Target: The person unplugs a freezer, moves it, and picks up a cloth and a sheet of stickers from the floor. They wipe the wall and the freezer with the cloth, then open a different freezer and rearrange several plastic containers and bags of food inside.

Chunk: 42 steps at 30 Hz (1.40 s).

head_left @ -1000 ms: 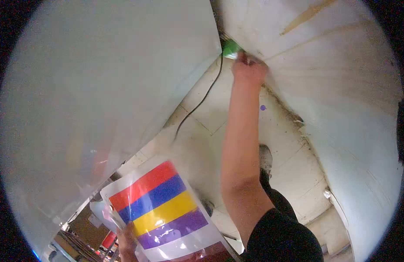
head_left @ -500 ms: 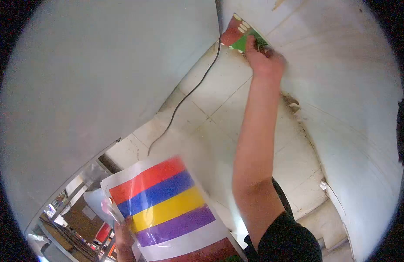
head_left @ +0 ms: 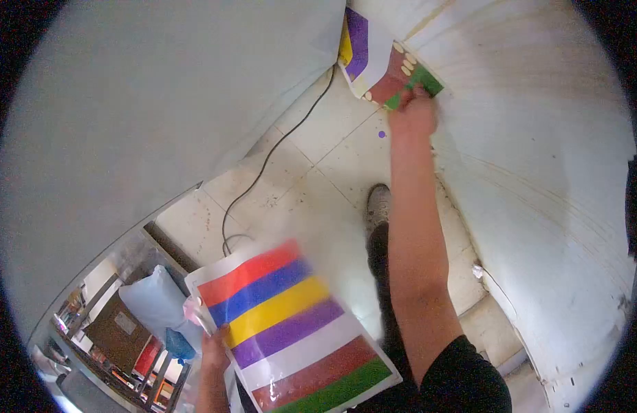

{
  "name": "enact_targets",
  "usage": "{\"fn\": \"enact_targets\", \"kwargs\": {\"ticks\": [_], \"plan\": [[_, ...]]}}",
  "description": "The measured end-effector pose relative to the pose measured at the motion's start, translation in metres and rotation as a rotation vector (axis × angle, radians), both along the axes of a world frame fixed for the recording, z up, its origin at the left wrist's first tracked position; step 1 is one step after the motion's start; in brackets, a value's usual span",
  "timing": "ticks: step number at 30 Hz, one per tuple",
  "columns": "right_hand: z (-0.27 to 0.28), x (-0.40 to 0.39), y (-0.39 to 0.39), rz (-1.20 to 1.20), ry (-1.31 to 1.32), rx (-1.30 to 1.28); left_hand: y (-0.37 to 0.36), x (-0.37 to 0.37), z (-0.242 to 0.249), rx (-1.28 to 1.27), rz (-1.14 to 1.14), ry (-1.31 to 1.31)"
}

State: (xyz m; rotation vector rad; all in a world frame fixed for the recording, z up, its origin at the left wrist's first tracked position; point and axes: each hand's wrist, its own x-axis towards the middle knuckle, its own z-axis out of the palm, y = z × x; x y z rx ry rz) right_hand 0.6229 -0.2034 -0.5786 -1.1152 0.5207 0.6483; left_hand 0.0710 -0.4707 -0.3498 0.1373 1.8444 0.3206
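Observation:
My left hand (head_left: 214, 350) grips the left edge of a glossy laminated sheet (head_left: 291, 347) with red, blue, yellow, purple, white, brown and green bands. More sheets seem to lie beneath it. Far ahead, my right hand (head_left: 415, 113) is closed on the green end of a second colour-striped sheet (head_left: 384, 86), its fingers partly blurred. Cream oval pieces (head_left: 408, 65) sit in a row along that sheet's brown band. Its far end, with purple and yellow bands, is cut off by the grey panel at the top. A small purple dot (head_left: 382, 135) lies below the right hand.
A large grey panel (head_left: 160, 103) fills the left, and a pale scuffed surface (head_left: 538, 151) rises on the right. Between them is a tiled floor (head_left: 291, 186) with a black cable (head_left: 267, 162). My shoe (head_left: 378, 203) stands there. Shelving with a pale blue bag (head_left: 153, 296) is lower left.
More of the far sheet shows, its white, purple and yellow bands now visible, as my right hand has come lower in view. The purple dot and my shoe have appeared. The left-hand sheet has shifted right.

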Motion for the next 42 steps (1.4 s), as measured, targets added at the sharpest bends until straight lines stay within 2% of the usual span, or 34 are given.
{"fn": "enact_targets", "kwargs": {"ticks": [2,4,6,8,9,11,12,15,17,19,21,23,24,25,26,27,28,29,32,33,35,36,38,39,41,42], "plan": [[-0.008,-0.036,-0.002,0.039,-0.231,-0.247,-0.01,-0.021,-0.015,-0.027,-0.021,-0.004],[-0.006,-0.054,-0.026,0.091,-0.392,-0.283,-0.015,-0.015,-0.015,-0.001,0.028,-0.053],[0.012,-0.054,-0.076,0.459,-0.89,-0.759,-0.031,-0.033,-0.024,0.004,0.084,-0.126],[0.024,-0.047,-0.127,0.371,-1.379,-0.76,-0.033,-0.031,-0.018,0.015,0.078,-0.116],[0.043,-0.042,-0.164,0.589,-1.375,-0.815,-0.036,-0.031,-0.015,0.031,0.068,-0.101],[0.091,-0.035,-0.223,0.997,-1.1,-0.953,-0.035,-0.044,-0.008,0.082,0.057,-0.114],[0.114,-0.037,-0.247,1.171,-0.823,-1.017,-0.035,-0.053,-0.004,0.125,0.049,-0.107],[0.177,-0.04,-0.309,0.972,-1.098,-1.046,-0.017,-0.048,0.026,0.22,0.026,-0.087],[0.235,-0.033,-0.324,1.21,-1.114,-1.212,-0.016,-0.048,0.029,0.258,-0.032,-0.055],[0.297,-0.051,-0.333,1.264,-1.087,-1.34,-0.02,-0.052,0.033,0.325,-0.069,-0.021],[0.347,-0.063,-0.344,1.263,-1.196,-1.032,-0.023,-0.044,0.055,0.523,-0.045,0.021],[0.367,-0.064,-0.341,1.296,-1.08,-1.013,-0.008,-0.027,0.098,0.647,-0.418,0.249],[0.377,-0.064,-0.341,1.31,-1.022,-1.005,-0.025,-0.041,0.078,0.564,-0.458,0.388],[0.4,-0.074,-0.331,1.32,-1.081,-0.978,-0.043,-0.058,0.045,0.458,-0.475,0.516],[0.423,-0.083,-0.321,1.328,-1.141,-0.951,-0.051,-0.056,0.041,0.555,-0.476,0.618],[0.42,-0.071,-0.319,1.389,-1.173,-0.91,-0.051,-0.046,0.044,0.642,-0.496,0.71],[0.403,-0.057,-0.324,1.256,-1.499,-0.806,-0.048,-0.038,0.059,0.651,-0.418,0.763],[0.415,-0.05,-0.307,1.274,-1.544,-0.742,-0.042,-0.026,0.08,0.628,-0.402,0.772],[0.499,-0.05,-0.33,1.873,-1.884,-1.039,-0.082,-0.006,0.146,0.724,-0.333,0.845],[0.524,-0.043,-0.332,1.854,-1.932,-1.007,-0.1,0.004,0.168,0.782,-0.292,0.905],[0.564,-0.032,-0.312,1.518,-2.612,-0.012,-0.115,0.021,0.203,0.716,-0.204,0.908],[0.584,-0.034,-0.303,1.496,-2.64,0.039,-0.117,0.026,0.218,0.643,-0.152,0.89],[0.631,-0.053,-0.317,1.804,-2.572,-0.059,-0.141,0.032,0.244,0.72,-0.091,0.946],[0.647,-0.063,-0.317,1.788,-2.61,-0.015,-0.153,0.037,0.254,0.774,-0.077,0.985],[0.679,-0.091,-0.322,1.663,-2.503,0.611,-0.174,0.043,0.292,0.864,-0.086,1.039],[0.693,-0.101,-0.329,1.645,-2.522,0.646,-0.184,0.048,0.315,0.91,-0.098,1.067]]}}
